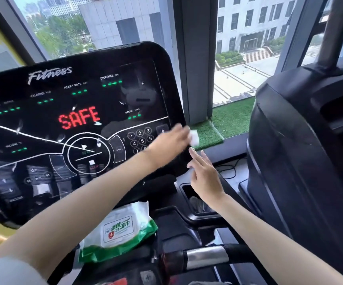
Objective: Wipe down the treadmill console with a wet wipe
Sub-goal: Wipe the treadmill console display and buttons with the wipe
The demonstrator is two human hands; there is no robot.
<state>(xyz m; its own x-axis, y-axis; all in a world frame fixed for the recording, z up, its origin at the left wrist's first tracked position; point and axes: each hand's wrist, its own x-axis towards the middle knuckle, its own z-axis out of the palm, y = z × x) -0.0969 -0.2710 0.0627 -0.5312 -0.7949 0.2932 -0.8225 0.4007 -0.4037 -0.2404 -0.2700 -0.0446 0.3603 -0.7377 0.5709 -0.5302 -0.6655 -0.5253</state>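
My left hand (170,140) reached right across to the far right edge of the treadmill console (49,128), fingers pinching the wet wipe (194,138) just past the number keypad (140,139). My right hand (204,175) hovered just below it, fingers spread, holding nothing. The pack of wipes (119,229) sat beneath the console. Pale flecks dotted the display and lower buttons, so I judged most of the wiping was left
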